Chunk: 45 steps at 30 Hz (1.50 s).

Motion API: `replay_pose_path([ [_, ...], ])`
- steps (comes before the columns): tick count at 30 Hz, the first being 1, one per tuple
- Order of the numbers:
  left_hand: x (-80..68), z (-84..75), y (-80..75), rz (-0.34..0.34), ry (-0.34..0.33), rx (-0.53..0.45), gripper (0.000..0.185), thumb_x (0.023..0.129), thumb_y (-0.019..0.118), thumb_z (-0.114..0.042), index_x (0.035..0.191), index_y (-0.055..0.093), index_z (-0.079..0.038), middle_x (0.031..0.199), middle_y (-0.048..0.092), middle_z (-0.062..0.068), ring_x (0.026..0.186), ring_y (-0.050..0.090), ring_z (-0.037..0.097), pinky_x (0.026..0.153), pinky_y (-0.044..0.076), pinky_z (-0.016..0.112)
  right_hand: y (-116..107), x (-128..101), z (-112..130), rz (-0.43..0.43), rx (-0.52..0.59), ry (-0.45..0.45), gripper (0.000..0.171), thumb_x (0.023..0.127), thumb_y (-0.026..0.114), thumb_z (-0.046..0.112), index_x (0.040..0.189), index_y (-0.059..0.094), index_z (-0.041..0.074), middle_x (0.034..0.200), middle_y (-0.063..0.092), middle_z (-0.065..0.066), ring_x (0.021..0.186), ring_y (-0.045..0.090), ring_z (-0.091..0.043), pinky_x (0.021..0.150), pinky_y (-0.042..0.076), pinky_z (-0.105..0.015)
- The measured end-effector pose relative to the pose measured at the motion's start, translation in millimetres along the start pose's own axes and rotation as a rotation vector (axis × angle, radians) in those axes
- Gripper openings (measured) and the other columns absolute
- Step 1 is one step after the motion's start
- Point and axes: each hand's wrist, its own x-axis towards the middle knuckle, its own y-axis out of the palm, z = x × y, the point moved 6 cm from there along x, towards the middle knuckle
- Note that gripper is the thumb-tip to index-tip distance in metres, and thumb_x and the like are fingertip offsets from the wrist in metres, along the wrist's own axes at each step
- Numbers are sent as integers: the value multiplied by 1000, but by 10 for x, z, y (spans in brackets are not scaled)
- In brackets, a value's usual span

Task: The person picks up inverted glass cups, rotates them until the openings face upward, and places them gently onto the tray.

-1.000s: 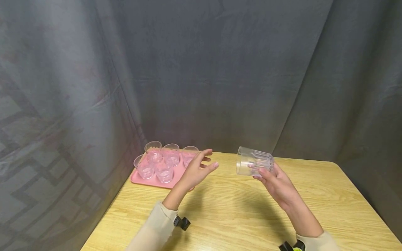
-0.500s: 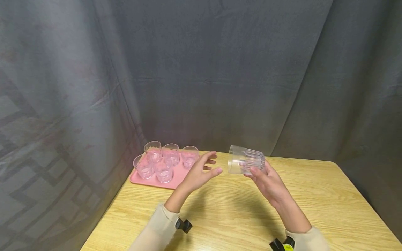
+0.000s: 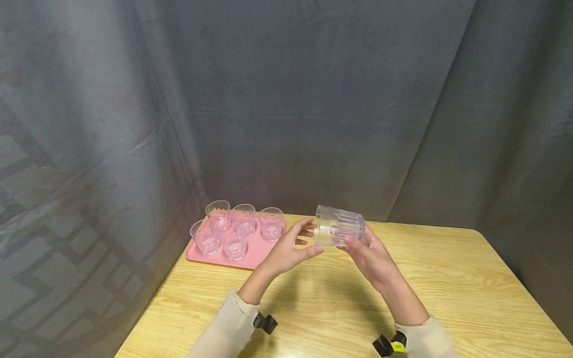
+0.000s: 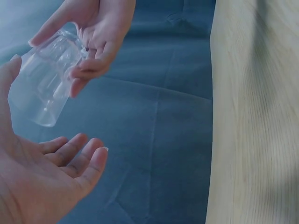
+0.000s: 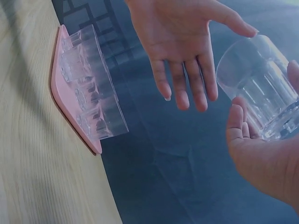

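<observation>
My right hand (image 3: 373,258) grips a clear, ribbed drinking glass (image 3: 337,226) around its base end, above the table. The glass lies tilted on its side, its mouth turned toward my left hand (image 3: 288,251). Spread fingers and thumb of the left hand stand at the rim of the glass. The right wrist view shows the left thumb close to the rim of the held glass (image 5: 259,79), its other fingers straight and apart from it. In the left wrist view, the right fingers curl around the base of the glass (image 4: 44,84).
A pink tray (image 3: 257,253) sits at the back left of the wooden table (image 3: 447,278), with several similar clear glasses (image 3: 235,246) upright on it. Grey curtains (image 3: 291,109) hang behind and at both sides of the table.
My right hand has carried the glass leftward toward my left hand. The left hand has shifted slightly right, and the gap between it and the rim has closed up.
</observation>
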Motion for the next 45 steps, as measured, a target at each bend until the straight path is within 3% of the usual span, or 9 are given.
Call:
replay_pose_path([
  [4, -3, 10, 10, -2, -12, 5, 93, 87, 72, -56, 153, 37, 0, 143, 54, 20, 125, 55, 33, 103, 49, 47, 33, 20, -45, -11, 6, 24, 51, 103, 57, 10, 149, 37, 17, 129, 62, 4, 116, 60, -11, 99, 49, -27],
  [10, -9, 25, -2, -20, -32, 3, 94, 87, 74, -55, 152, 36, 1, 138, 56, 21, 123, 55, 37, 103, 48, 56, 77, 55, -102, -6, 6, 37, 56, 102, 59, 12, 151, 33, 15, 131, 60, 2, 119, 59, -13, 101, 49, -29],
  [18, -42, 55, -34, -42, -91, 34, 91, 88, 74, -50, 152, 36, 1, 137, 58, 19, 114, 63, 32, 95, 54, 42, 153, 98, -168, 15, 18, 45, 57, 101, 61, 13, 150, 34, 13, 131, 61, 1, 118, 59, -13, 100, 49, -29],
  [27, -80, 75, -119, -94, -98, 22, 83, 88, 73, -49, 150, 42, -2, 130, 61, 20, 110, 64, 32, 90, 56, 41, 242, 173, -248, 33, 37, 45, 60, 99, 63, 12, 151, 33, 12, 134, 58, -2, 121, 58, -16, 102, 48, -30],
  [31, -96, 106, -159, -114, -106, -33, 83, 88, 74, -45, 150, 42, -1, 129, 61, 19, 110, 63, 29, 91, 56, 38, 284, 212, -304, 34, 56, 52, 61, 99, 65, 14, 151, 33, 14, 133, 59, -1, 120, 58, -16, 102, 48, -30],
  [38, -123, 165, -221, -118, -136, -240, 81, 87, 79, -24, 148, 36, 7, 131, 56, 27, 105, 64, 28, 87, 57, 33, 366, 278, -444, 51, 83, 96, 65, 98, 66, 13, 153, 30, 14, 131, 60, 0, 118, 59, -14, 101, 47, -30],
  [42, -141, 200, -290, -121, -122, -257, 77, 85, 80, -21, 142, 40, 10, 125, 58, 27, 105, 63, 28, 88, 57, 32, 394, 322, -542, 49, 64, 149, 66, 98, 65, 12, 153, 29, 10, 134, 57, -2, 120, 56, -15, 102, 47, -30],
  [45, -163, 232, -353, -124, -131, -207, 73, 85, 80, -20, 140, 43, 9, 121, 60, 24, 103, 63, 26, 87, 56, 31, 416, 352, -597, 45, 37, 182, 67, 98, 65, 12, 154, 29, 7, 136, 55, -5, 121, 55, -16, 102, 46, -31],
])
